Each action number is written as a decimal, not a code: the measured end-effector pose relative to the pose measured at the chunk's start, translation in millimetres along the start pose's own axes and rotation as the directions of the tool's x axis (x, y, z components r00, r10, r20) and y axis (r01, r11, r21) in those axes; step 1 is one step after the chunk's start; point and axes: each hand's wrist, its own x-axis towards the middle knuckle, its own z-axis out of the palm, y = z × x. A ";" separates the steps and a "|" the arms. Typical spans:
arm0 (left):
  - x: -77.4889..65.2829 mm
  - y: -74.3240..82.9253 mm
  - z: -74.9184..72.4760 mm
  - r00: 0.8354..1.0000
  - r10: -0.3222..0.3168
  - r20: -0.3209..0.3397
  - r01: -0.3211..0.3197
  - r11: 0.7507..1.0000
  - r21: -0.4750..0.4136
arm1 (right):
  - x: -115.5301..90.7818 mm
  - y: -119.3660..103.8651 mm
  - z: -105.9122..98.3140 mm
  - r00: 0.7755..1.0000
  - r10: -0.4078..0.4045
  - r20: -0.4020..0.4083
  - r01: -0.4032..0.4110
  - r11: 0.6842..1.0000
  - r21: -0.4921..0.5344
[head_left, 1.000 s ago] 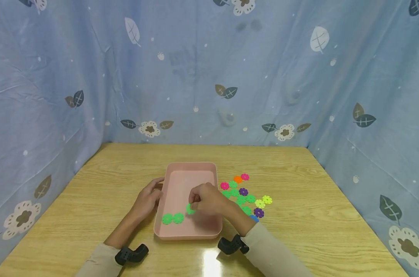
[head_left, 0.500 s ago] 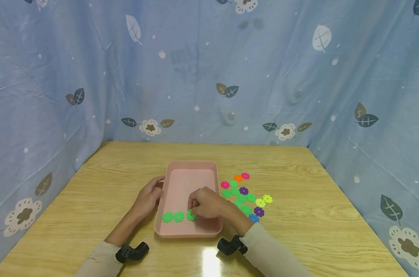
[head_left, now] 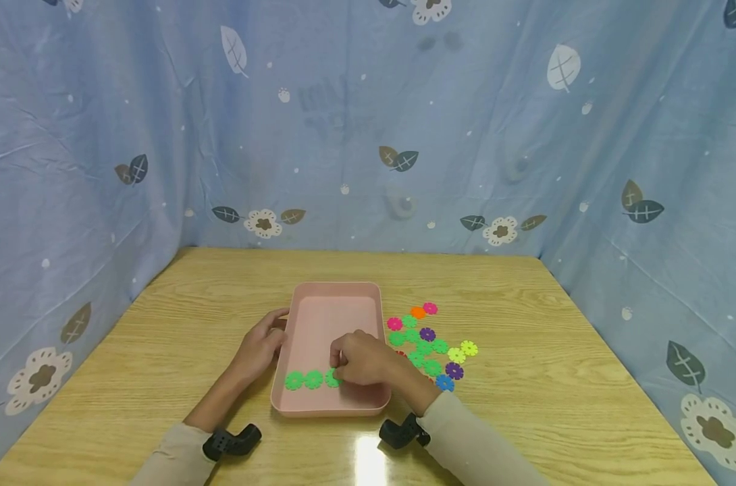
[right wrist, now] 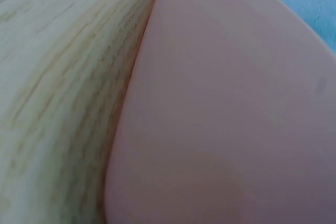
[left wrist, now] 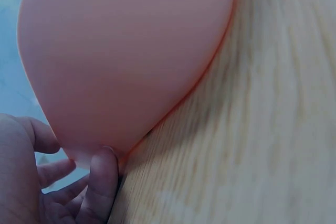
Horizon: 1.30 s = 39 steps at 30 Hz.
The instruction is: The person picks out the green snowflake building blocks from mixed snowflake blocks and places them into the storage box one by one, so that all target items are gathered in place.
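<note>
In the head view a pink tray (head_left: 334, 300) lies on the table. My left hand (head_left: 260, 349) is at its left side, the fingers touching the rim and outer wall; in the left wrist view its thumb (left wrist: 102, 174) rests against that wall. My right hand (head_left: 364, 360) is inside the tray, its curled fingertips pinching a green snowflake disc (head_left: 331, 379) low against the floor. That disc is partly hidden by the fingers. Left of it, in a row, lie two more green discs (head_left: 294, 381). The right wrist view holds only the tray's outer wall (right wrist: 220, 98) and table, no fingers.
Right of the tray, loose discs lie scattered on the wooden table (head_left: 526, 405): several green discs (head_left: 424, 347), purple discs (head_left: 454, 371), yellow discs (head_left: 468, 348), a blue disc (head_left: 444, 383), an orange disc (head_left: 418, 312) and pink discs (head_left: 430, 308). A blue patterned curtain (head_left: 344, 135) surrounds the table.
My right hand has lowered the green disc to the tray floor and shifted it slightly left, closer to the other two. The left hand stays in place at the tray's side.
</note>
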 end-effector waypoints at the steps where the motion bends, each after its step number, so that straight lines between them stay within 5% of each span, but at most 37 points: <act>1: 0.1 0.1 0.0 1.000 0.002 0.001 -0.002 1.000 -0.001 | 0.1 0.4 0.3 1.000 0.002 -0.002 -0.002 1.000 -0.008; 17: -2.5 -1.2 0.5 1.000 -0.018 -0.015 0.018 1.000 -0.023 | -1.4 -0.8 -1.8 0.998 -0.044 -0.035 0.047 0.995 0.093; 23: -0.6 -1.5 0.7 1.000 -0.014 -0.006 0.014 0.999 -0.040 | -2.2 9.4 -25.8 0.988 -0.093 -0.125 0.119 0.969 0.216; 28: 0.8 -2.1 3.3 1.000 -0.017 -0.002 0.017 0.999 -0.051 | -10.0 21.6 -54.8 0.980 -0.049 -0.192 0.102 0.956 0.274; 39: 1.0 -1.1 1.6 0.999 -0.018 -0.028 0.018 1.000 -0.022 | -19.9 55.0 -88.4 0.951 0.036 -0.306 0.037 0.973 0.230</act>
